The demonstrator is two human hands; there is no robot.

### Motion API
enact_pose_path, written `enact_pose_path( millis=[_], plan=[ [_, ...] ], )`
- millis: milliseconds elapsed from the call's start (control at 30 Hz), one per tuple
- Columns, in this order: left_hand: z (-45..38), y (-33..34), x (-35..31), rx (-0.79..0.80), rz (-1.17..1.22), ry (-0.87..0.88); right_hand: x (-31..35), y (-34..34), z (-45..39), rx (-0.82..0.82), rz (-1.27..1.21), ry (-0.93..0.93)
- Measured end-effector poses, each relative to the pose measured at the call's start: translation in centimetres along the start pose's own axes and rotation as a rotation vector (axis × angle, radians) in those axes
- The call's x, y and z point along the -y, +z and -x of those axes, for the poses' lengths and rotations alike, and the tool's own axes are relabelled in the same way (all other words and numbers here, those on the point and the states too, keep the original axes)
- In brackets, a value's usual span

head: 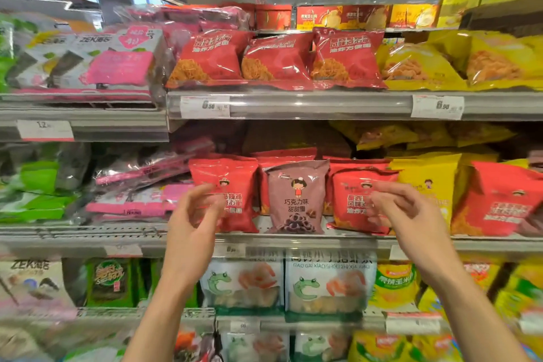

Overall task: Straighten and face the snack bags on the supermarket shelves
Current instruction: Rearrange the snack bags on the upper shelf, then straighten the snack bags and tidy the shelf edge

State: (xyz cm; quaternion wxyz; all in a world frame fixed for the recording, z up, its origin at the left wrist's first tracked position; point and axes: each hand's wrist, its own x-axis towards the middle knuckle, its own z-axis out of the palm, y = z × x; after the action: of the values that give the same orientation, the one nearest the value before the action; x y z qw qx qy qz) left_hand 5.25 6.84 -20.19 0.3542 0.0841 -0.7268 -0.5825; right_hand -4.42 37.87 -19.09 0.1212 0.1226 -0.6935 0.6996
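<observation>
From the head camera, the brown bag [296,197] stands upright, face out, on the middle shelf [293,239], an odd colour among red ones. The red bag [226,194] left of it stands straight; the red bag to its right [360,200] leans. Both the left hand [195,210] and right hand [402,209] hover before them, fingers loosely curled, holding nothing. Above it, the row of red bags [276,60] looks faced. I judge this shelf part-finished.

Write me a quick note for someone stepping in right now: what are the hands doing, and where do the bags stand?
Left hand: raised, fingers loosely curled, holding nothing, in front of the left red bag.
Right hand: also free, in front of the right red bag.
Between them the mauve chocolate bag stands upright, face out.
Done: top row of red bags faces forward.
Left: the pink packs lie slumped.
</observation>
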Motion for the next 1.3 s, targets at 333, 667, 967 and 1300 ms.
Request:
enact_pose_path(
  millis=[333,667,967,1300],
  plan=[
    [5.3,1.7,6.0,0.057,0.07,-0.211,-5.9,-0.8,5.1,-0.063,0.024,0.167],
    [3.0,6.9,5.4,0.123,-0.063,-0.163,-9.0,0.6,1.3,0.04,0.103,0.145],
    [-1.4,11.1,4.9,0.236,-0.363,-0.121,-8.4,5.3,-3.4,0.321,0.485,0.067],
    [-2.5,10.7,3.2,0.13,-0.264,0.019,-6.5,7.2,-4.1,0.308,0.338,0.05]
  ],
)
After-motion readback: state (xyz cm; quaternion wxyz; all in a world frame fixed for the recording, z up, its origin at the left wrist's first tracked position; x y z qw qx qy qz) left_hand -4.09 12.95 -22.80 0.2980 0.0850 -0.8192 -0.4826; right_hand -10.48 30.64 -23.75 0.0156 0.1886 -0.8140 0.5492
